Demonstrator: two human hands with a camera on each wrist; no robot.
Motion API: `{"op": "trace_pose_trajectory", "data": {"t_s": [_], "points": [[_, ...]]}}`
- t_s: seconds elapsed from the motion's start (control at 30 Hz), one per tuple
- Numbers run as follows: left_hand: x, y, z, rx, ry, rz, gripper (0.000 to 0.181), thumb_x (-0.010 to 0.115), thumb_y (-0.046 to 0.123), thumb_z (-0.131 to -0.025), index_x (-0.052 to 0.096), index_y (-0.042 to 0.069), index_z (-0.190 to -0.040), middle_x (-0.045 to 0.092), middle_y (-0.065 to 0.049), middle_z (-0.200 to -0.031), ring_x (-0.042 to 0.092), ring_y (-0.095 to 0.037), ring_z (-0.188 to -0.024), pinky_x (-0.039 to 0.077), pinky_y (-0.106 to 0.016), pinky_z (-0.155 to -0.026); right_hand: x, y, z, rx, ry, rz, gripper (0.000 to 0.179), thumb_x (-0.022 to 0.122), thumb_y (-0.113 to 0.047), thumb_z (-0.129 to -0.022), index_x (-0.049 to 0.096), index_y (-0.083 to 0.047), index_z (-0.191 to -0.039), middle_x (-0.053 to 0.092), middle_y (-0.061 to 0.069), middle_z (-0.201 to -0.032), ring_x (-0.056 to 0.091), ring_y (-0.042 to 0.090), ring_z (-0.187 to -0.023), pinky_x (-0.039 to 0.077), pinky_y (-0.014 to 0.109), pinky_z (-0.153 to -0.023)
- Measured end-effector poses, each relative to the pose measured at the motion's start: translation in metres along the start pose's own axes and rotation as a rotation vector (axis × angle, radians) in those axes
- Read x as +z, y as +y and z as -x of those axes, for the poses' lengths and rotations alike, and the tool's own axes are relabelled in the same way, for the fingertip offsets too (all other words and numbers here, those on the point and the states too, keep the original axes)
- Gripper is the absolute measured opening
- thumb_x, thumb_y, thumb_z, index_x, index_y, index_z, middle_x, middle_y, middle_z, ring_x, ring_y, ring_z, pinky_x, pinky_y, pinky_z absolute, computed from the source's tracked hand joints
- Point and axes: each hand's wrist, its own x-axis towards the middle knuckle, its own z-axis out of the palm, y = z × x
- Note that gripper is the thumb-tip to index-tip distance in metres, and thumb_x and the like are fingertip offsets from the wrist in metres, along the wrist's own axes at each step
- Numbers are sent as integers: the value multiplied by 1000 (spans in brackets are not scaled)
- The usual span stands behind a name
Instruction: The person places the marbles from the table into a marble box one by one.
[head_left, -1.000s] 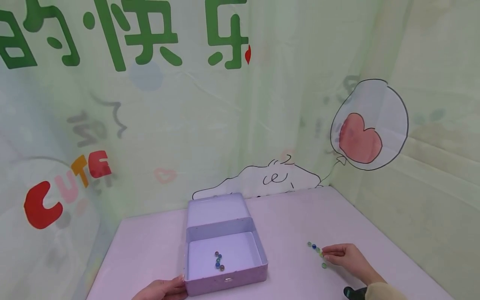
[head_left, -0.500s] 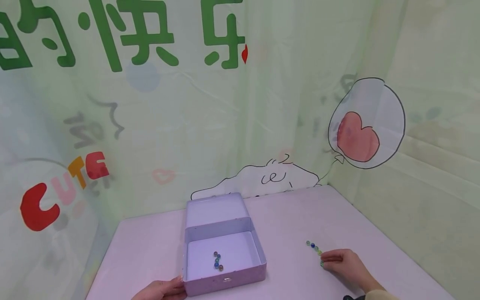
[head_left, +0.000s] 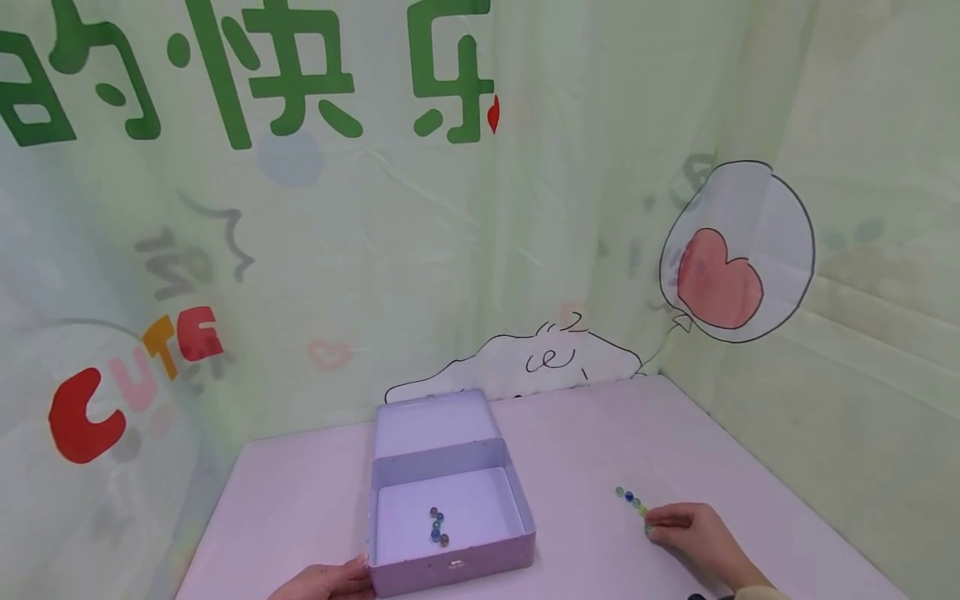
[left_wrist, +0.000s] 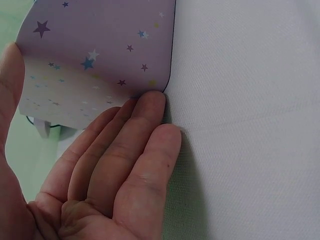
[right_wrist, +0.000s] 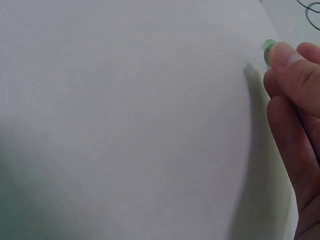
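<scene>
A lilac, star-printed rectangular box (head_left: 457,568) stands flat on the pale lilac table (head_left: 300,483), its lid (head_left: 438,423) swung open at the back. The left hand (head_left: 322,581) touches its near left corner. On its floor, five small, shiny brown, blue and green marbles (head_left: 436,535) form a crooked line. Well apart, right of the box, a slanting row of translucent green, deep-blue and yellow-green marbles (head_left: 628,497) lies beside the right hand (head_left: 697,533), which pinches a translucent green marble (right_wrist: 267,56) at its fingertips.
</scene>
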Motion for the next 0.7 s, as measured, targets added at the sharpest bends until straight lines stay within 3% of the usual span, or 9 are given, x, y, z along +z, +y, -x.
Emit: {"op": "trace_pose_trajectory", "data": {"t_s": [0.17,0.33,0.53,0.7], "points": [[-3,-4,-2,12,-10,12,65,48,40,-99,47,-19,-127,57,-29,-125,59,-31,-113,49,-40,-93,-12,-8,-6,52,0,-181,49,80,-19,-75,65,5,-114,71,13,-103,69,13,-88,57,27,-74],[-2,-3,-1,14,45,-7,63,52,39,-98,50,-19,-124,59,-29,-121,60,-32,-112,50,-40,-92,-23,-23,-9,98,-4,-284,55,77,-20,-79,59,8,-122,69,14,-110,68,15,-94,56,33,-79],[1,5,3,27,87,-39,61,56,39,-96,53,-15,-123,60,-28,-120,60,-32,-112,51,-39,-91,-21,-40,-16,77,-43,-233,53,76,-21,-81,59,7,-123,68,15,-113,68,18,-96,56,31,-79],[0,7,4,44,83,-22,55,55,35,-97,53,-13,-124,59,-27,-120,58,-31,-114,51,-37,-91,0,-65,-36,29,-87,-209,46,75,-24,-82,64,2,-118,70,12,-110,68,19,-95,56,30,-79]]}}
